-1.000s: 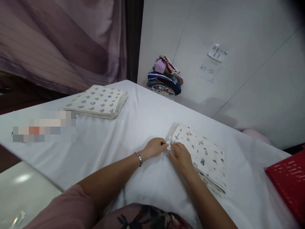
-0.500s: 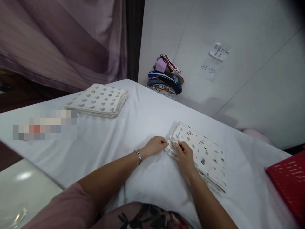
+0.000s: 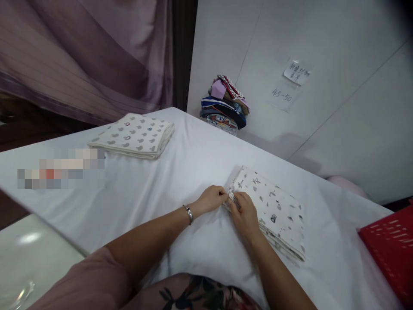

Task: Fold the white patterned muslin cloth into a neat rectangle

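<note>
A white cloth with small leaf-like prints (image 3: 280, 211) lies folded on the white-covered table, in front of me and to the right. At its near left corner, my left hand (image 3: 213, 198) pinches the cloth's edge, with a bracelet on the wrist. My right hand (image 3: 244, 211) grips the same corner from the right, its fingers curled around a bunched bit of fabric. The two hands almost touch. Another folded white cloth, with grey prints (image 3: 137, 135), rests farther back on the left.
A red basket (image 3: 387, 249) stands at the right edge. Beyond the table's far edge is a stack of folded clothes (image 3: 224, 103) by a white wall with paper notes (image 3: 297, 72). A purple curtain (image 3: 97, 56) hangs at the back left. A blurred-out patch covers something at left.
My right hand has moved slightly left, closer to my left hand, and the cloth corner is now bunched between them. My left hand has hardly moved.
</note>
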`<state>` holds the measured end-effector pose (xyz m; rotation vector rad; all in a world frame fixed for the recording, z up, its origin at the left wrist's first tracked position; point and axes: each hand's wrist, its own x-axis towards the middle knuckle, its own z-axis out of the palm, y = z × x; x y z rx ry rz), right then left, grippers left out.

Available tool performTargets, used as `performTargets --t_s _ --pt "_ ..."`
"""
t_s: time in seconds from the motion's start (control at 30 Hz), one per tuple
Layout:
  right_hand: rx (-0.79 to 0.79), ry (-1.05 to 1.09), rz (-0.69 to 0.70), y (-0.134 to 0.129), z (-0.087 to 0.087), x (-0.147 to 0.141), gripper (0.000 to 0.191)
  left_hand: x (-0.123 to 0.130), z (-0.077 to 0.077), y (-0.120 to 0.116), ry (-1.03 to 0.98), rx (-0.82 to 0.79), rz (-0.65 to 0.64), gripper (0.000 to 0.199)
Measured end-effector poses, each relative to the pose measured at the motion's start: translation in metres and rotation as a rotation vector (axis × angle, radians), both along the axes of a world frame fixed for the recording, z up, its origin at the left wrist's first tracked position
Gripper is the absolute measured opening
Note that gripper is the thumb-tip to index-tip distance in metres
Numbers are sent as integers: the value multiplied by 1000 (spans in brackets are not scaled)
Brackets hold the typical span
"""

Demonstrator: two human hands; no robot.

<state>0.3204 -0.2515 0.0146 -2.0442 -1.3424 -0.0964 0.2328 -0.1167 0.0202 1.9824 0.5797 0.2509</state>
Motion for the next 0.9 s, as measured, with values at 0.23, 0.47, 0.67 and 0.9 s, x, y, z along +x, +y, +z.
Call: performTargets --t_s 0.23,0.47,0.67,0.9 --pt "28 124 7 -3 3 2 19 3 -3 5 -6 -144 2 24" --pt "92 310 13 -2 5 6 15 1 -6 1 -37 -174 -76 28" --pt "160 334 -35 -6 8 7 17 0 -7 -2 9 -67 -65 20" --pt "92 90 34 -14 13 7 17 1 -4 1 44 -46 -48 19"
